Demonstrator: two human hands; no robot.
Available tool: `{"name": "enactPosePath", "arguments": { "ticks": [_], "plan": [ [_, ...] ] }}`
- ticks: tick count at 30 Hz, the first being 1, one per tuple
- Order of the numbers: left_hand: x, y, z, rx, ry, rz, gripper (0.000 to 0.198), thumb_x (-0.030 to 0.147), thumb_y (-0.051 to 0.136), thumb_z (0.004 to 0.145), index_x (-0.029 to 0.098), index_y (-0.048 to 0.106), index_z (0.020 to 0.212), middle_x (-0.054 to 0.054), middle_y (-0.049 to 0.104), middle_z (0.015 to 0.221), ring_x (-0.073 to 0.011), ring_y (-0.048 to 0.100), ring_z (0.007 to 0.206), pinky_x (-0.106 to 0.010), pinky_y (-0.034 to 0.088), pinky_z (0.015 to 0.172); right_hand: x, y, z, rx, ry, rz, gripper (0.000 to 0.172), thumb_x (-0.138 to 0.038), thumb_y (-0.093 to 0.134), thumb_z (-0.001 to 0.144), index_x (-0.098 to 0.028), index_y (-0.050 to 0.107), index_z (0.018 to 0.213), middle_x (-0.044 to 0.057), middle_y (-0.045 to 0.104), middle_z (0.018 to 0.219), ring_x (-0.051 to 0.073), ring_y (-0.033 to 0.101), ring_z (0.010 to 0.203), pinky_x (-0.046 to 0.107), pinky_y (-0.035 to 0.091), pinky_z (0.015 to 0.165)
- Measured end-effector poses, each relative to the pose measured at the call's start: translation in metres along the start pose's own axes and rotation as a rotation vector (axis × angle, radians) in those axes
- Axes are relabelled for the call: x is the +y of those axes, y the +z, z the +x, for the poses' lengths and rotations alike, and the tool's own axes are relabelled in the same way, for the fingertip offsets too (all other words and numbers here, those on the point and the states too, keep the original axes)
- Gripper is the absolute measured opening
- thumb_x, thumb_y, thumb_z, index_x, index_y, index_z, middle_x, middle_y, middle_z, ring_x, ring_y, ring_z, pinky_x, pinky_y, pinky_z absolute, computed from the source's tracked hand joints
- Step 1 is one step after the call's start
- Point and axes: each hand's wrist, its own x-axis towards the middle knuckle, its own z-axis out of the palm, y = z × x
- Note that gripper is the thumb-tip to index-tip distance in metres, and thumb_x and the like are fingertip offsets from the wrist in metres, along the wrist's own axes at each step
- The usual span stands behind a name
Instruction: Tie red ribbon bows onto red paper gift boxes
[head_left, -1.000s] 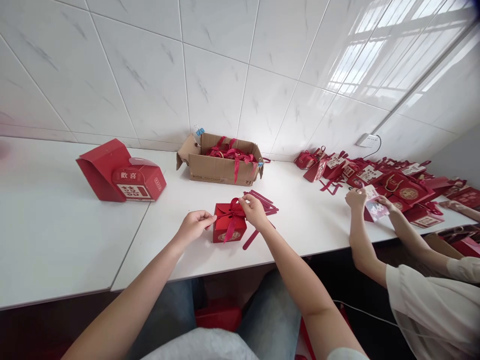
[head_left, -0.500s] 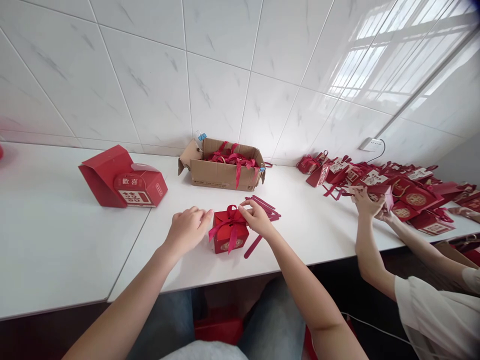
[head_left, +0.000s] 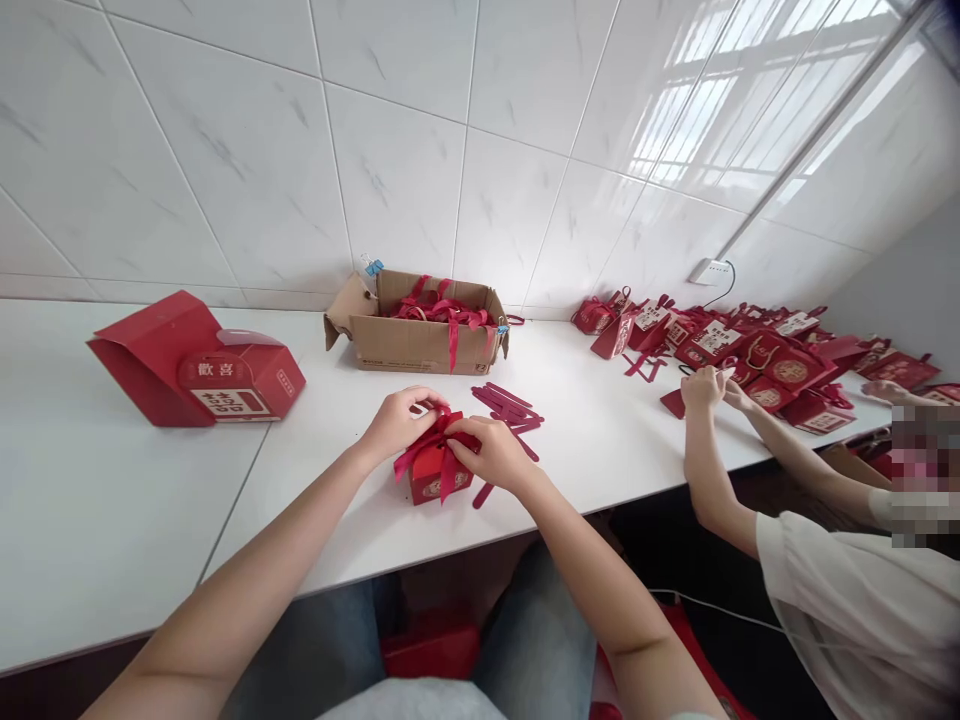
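Red card makes up the small box (head_left: pixel 444 488), which sits upright on the white surface (head_left: pixel 600 440) near its front edge, between the person's two hands and nearer than the cardboard carton (head_left: pixel 426 347) of loose ribbons. Satin ribbon (head_left: pixel 409 459) is tied over its top, with the tails hanging down the front and side. The likeliest trouble, as I judge it, is a lopsided or slipping bow: smooth ribbon slides easily, so an uneven pull by one hand could shrink one loop or draw a tail back through the knot. Too much downward pressure could also dent the folded lid, since thin card gives readily, and a sideways tug might skid the box into the dark red strips (head_left: pixel 510 405) lying just to its right. The left hand (head_left: pixel 405 420) is curled, its fingers brought nearly together at the back of the bow, apparently pinching a loop, though the contact itself is partly hidden. The right hand (head_left: pixel 487 450) has its thumb and forefinger drawn in, with only a slight gap, gripping the ribbon at the front beside the knot; its other fingers fold loosely toward the palm.
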Motion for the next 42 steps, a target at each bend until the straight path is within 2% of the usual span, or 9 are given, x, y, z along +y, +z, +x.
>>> {"name": "enactPosePath", "arguments": {
  "ticks": [4,7,9,13,17,24,29,36,42],
  "plan": [
    [0.001,0.006,-0.003,0.143,0.012,-0.087,0.012,0.022,0.056,0.068,0.018,0.064,0.076,-0.003,0.068,0.079,-0.0182,0.064,0.076,-0.033,0.053,0.076,0.000,0.001,-0.003,0.017,0.003,-0.019,0.022,-0.018,0.054,0.085,-0.020,0.069,0.101,0.005,0.069,0.090,0.015,0.062,0.077,0.028,0.049,0.073],
    [-0.001,0.012,-0.008,0.307,0.051,-0.108,0.012,0.021,0.056,0.067,0.018,0.063,0.077,-0.002,0.068,0.079,-0.0167,0.064,0.075,-0.031,0.053,0.076,0.003,0.001,-0.006,0.017,0.015,0.007,0.025,-0.017,0.052,0.086,-0.020,0.069,0.104,0.005,0.070,0.093,0.016,0.064,0.080,0.028,0.050,0.073],
    [-0.004,0.014,-0.011,0.356,0.049,-0.112,0.014,0.021,0.057,0.067,0.018,0.064,0.079,-0.002,0.069,0.080,-0.0166,0.065,0.075,-0.030,0.054,0.076,0.005,0.001,-0.008,0.007,0.030,0.029,0.028,-0.015,0.050,0.087,-0.022,0.070,0.105,0.005,0.071,0.094,0.016,0.065,0.081,0.029,0.050,0.073],
    [-0.012,0.014,-0.015,0.302,-0.056,-0.161,0.017,0.022,0.057,0.068,0.018,0.069,0.078,-0.003,0.072,0.079,-0.0176,0.067,0.073,-0.029,0.055,0.072,0.008,0.002,-0.011,0.008,0.036,0.055,0.030,-0.016,0.049,0.087,-0.021,0.070,0.107,0.005,0.071,0.092,0.015,0.064,0.076,0.028,0.050,0.070],
    [-0.015,0.014,-0.016,0.294,-0.123,-0.205,0.018,0.023,0.058,0.067,0.018,0.072,0.077,-0.003,0.074,0.077,-0.0184,0.068,0.070,-0.028,0.055,0.066,0.008,0.004,-0.012,0.028,0.003,0.019,0.033,-0.016,0.049,0.087,-0.020,0.070,0.112,0.004,0.069,0.082,0.013,0.059,0.066,0.026,0.047,0.063],
    [-0.017,0.020,-0.020,0.420,-0.097,-0.121,0.012,0.023,0.060,0.069,0.019,0.072,0.070,-0.002,0.074,0.075,-0.0174,0.068,0.069,-0.028,0.056,0.069,0.001,0.001,-0.012,-0.042,0.073,-0.094,0.040,-0.008,0.043,0.085,-0.022,0.071,0.111,0.003,0.068,0.083,0.013,0.058,0.067,0.025,0.045,0.063],
    [-0.022,0.024,-0.021,0.470,-0.076,-0.109,0.011,0.024,0.062,0.069,0.019,0.071,0.064,-0.001,0.073,0.070,-0.0170,0.067,0.064,-0.028,0.055,0.064,-0.003,-0.003,-0.011,-0.105,0.107,-0.148,0.041,-0.009,0.041,0.087,-0.023,0.070,0.113,0.003,0.068,0.083,0.013,0.058,0.067,0.025,0.043,0.063],
    [-0.025,0.026,-0.020,0.466,-0.090,-0.166,0.010,0.019,0.061,0.067,0.019,0.069,0.061,-0.001,0.073,0.069,-0.0172,0.067,0.065,-0.026,0.054,0.063,-0.006,-0.007,-0.010,-0.160,0.114,-0.219,0.043,-0.009,0.040,0.088,-0.025,0.067,0.117,0.003,0.071,0.089,0.013,0.059,0.069,0.025,0.040,0.065],
    [-0.025,0.022,-0.017,0.394,-0.099,-0.187,0.011,0.017,0.057,0.068,0.018,0.068,0.067,-0.002,0.073,0.074,-0.0166,0.068,0.069,-0.025,0.054,0.065,-0.001,-0.002,-0.013,-0.055,0.093,-0.134,0.041,-0.009,0.041,0.085,-0.023,0.068,0.112,0.003,0.072,0.091,0.014,0.061,0.073,0.026,0.044,0.068]
  ]
}}
